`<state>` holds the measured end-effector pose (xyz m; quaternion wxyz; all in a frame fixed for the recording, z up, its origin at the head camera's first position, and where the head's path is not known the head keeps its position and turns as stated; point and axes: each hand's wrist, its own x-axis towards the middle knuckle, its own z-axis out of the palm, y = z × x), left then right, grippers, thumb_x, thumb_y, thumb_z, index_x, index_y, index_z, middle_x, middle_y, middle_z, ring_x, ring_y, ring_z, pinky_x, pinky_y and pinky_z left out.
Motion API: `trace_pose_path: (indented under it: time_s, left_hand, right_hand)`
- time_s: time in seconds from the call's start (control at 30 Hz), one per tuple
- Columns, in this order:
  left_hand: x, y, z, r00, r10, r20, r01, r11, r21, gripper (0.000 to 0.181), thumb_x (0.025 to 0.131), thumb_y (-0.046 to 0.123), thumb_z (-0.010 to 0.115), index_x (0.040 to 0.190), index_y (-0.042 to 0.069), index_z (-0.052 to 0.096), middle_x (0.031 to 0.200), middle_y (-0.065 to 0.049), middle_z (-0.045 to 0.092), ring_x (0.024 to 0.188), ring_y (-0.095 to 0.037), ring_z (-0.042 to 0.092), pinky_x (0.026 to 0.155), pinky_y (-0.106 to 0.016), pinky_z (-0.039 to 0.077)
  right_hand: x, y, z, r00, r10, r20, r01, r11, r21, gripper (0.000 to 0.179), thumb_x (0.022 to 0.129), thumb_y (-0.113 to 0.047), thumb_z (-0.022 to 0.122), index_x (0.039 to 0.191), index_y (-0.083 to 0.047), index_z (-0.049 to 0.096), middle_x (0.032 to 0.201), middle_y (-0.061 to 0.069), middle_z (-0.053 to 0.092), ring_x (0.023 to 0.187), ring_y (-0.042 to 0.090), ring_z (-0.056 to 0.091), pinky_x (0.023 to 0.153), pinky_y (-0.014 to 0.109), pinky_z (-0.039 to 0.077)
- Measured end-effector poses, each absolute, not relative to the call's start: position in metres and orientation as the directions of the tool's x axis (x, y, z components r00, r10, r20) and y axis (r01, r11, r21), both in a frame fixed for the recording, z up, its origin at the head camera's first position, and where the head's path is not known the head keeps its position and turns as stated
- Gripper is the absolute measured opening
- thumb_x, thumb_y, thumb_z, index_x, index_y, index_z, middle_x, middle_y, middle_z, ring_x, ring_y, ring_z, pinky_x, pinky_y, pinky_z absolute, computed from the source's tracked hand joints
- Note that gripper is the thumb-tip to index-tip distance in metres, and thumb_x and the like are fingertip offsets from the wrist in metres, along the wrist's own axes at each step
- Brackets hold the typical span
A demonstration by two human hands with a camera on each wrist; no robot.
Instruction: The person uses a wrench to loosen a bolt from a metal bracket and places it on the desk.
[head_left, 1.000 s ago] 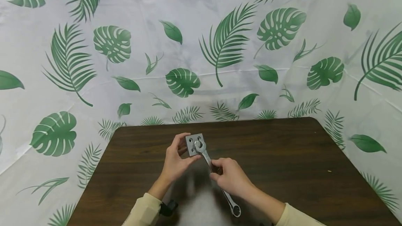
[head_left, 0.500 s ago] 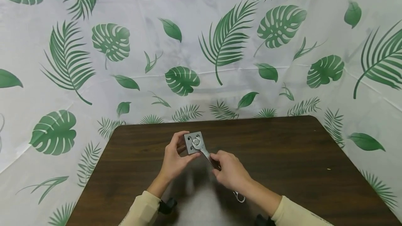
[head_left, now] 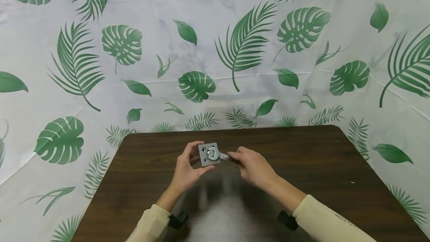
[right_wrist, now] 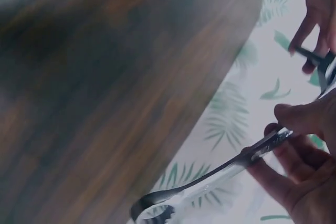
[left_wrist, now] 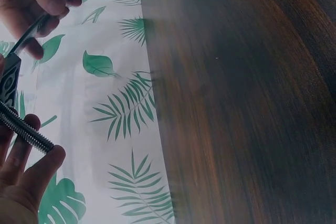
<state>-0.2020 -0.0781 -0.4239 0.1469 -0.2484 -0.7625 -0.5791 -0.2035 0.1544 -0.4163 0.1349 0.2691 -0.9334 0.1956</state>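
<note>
Between the thumb and fingers of my left hand [head_left: 187, 170] is a square grey metal plate [head_left: 202, 155] with holes, held up over the table. A shiny bolt head [head_left: 211, 153] sits on its near face. Behind the plate, the bolt's threaded shank [left_wrist: 31, 135] sticks out in the left wrist view, its end by a fingertip. My right hand [head_left: 256, 168] pinches the handle of a combination wrench [head_left: 224, 156], whose head surrounds the bolt head. That handle points right in the head view, largely hidden by the hand. The wrench's ring end [right_wrist: 137, 209] shows in the right wrist view.
A dark wood-grain table [head_left: 302, 152] with rounded far corners lies below both hands. Behind and beside it hangs a white cloth [head_left: 154, 104] printed with green leaves. A small pale speck [head_left: 352, 182] lies on the table at the right.
The wrench handle has swung up from pointing down-right to pointing nearly straight right, and my right hand has moved up and right with it. The plate and left hand stay about in place.
</note>
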Motion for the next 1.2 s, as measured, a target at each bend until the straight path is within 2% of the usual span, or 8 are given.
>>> trace_pose_path:
  time_s: [0.17, 0.37, 0.53, 0.6, 0.7, 0.83, 1.03, 1.2]
  left_hand:
    - [-0.203, -0.079, -0.424, -0.821, 0.220, 0.527, 0.567, 0.208, 0.797, 0.071, 0.068, -0.005, 0.087, 0.129, 0.001, 0.051, 0.106, -0.015, 0.068, 0.096, -0.028, 0.067, 0.079, -0.045, 0.057]
    - [-0.205, -0.079, -0.424, -0.815, 0.239, 0.527, 0.573, 0.209, 0.792, 0.071, 0.068, -0.005, 0.087, 0.129, 0.002, 0.051, 0.107, -0.014, 0.068, 0.095, -0.027, 0.068, 0.079, -0.046, 0.057]
    - [-0.205, -0.078, -0.425, -0.817, 0.274, 0.508, 0.564, 0.192, 0.804, 0.070, 0.069, -0.004, 0.087, 0.128, 0.002, 0.051, 0.108, -0.014, 0.068, 0.096, -0.026, 0.068, 0.079, -0.047, 0.056]
    - [-0.204, -0.077, -0.426, -0.818, 0.288, 0.499, 0.558, 0.183, 0.809, 0.070, 0.069, -0.004, 0.087, 0.128, 0.002, 0.050, 0.110, -0.014, 0.068, 0.097, -0.026, 0.068, 0.080, -0.047, 0.056]
    - [-0.211, -0.077, -0.440, -0.818, 0.299, 0.492, 0.554, 0.173, 0.815, 0.072, 0.069, 0.001, 0.088, 0.130, 0.010, 0.050, 0.112, -0.008, 0.068, 0.100, -0.022, 0.067, 0.081, -0.042, 0.056]
    - [-0.221, -0.078, -0.457, -0.818, 0.301, 0.490, 0.552, 0.173, 0.815, 0.076, 0.068, 0.006, 0.090, 0.131, 0.020, 0.050, 0.113, 0.000, 0.068, 0.101, -0.017, 0.067, 0.082, -0.039, 0.056]
    - [-0.220, -0.076, -0.459, -0.812, 0.322, 0.487, 0.556, 0.171, 0.814, 0.076, 0.067, 0.007, 0.091, 0.131, 0.020, 0.050, 0.113, 0.001, 0.068, 0.103, -0.017, 0.066, 0.082, -0.038, 0.057]
    - [-0.221, -0.077, -0.459, -0.804, 0.335, 0.491, 0.564, 0.168, 0.809, 0.077, 0.068, 0.007, 0.090, 0.131, 0.020, 0.050, 0.114, 0.000, 0.067, 0.104, -0.018, 0.066, 0.082, -0.038, 0.057]
  right_hand:
    - [-0.217, 0.162, -0.416, -0.731, -0.514, 0.449, -0.646, 0.734, -0.210, 0.036, 0.081, 0.004, 0.075, 0.115, -0.009, 0.072, 0.087, -0.001, 0.062, 0.072, 0.012, 0.060, 0.063, 0.029, 0.053]
    - [-0.232, 0.169, -0.409, -0.644, -0.581, 0.497, -0.690, 0.722, -0.049, 0.043, 0.077, 0.012, 0.066, 0.112, -0.013, 0.074, 0.090, -0.002, 0.060, 0.079, 0.014, 0.057, 0.055, 0.025, 0.048]
    - [-0.243, 0.171, -0.401, -0.600, -0.622, 0.503, -0.694, 0.718, 0.059, 0.046, 0.074, 0.010, 0.074, 0.111, -0.016, 0.075, 0.092, -0.002, 0.060, 0.081, 0.016, 0.057, 0.058, 0.027, 0.050]
    - [-0.247, 0.171, -0.398, -0.583, -0.638, 0.503, -0.692, 0.714, 0.103, 0.046, 0.074, 0.008, 0.077, 0.111, -0.017, 0.075, 0.092, -0.001, 0.059, 0.082, 0.016, 0.057, 0.062, 0.029, 0.051]
    - [-0.253, 0.170, -0.396, -0.554, -0.661, 0.506, -0.698, 0.700, 0.151, 0.042, 0.075, 0.006, 0.079, 0.110, -0.018, 0.075, 0.094, 0.001, 0.060, 0.086, 0.019, 0.057, 0.066, 0.031, 0.053]
    - [-0.259, 0.169, -0.391, -0.470, -0.697, 0.542, -0.722, 0.657, 0.218, 0.034, 0.079, 0.001, 0.080, 0.107, -0.017, 0.075, 0.097, 0.004, 0.061, 0.092, 0.023, 0.058, 0.074, 0.033, 0.054]
    - [-0.265, 0.166, -0.381, -0.310, -0.769, 0.560, -0.739, 0.565, 0.366, 0.021, 0.084, 0.001, 0.071, 0.102, -0.011, 0.073, 0.097, 0.008, 0.060, 0.094, 0.027, 0.057, 0.089, 0.038, 0.051]
    - [-0.267, 0.162, -0.369, -0.251, -0.834, 0.491, -0.691, 0.510, 0.512, 0.021, 0.086, 0.000, 0.069, 0.104, -0.008, 0.073, 0.102, 0.011, 0.062, 0.103, 0.028, 0.060, 0.105, 0.044, 0.042]
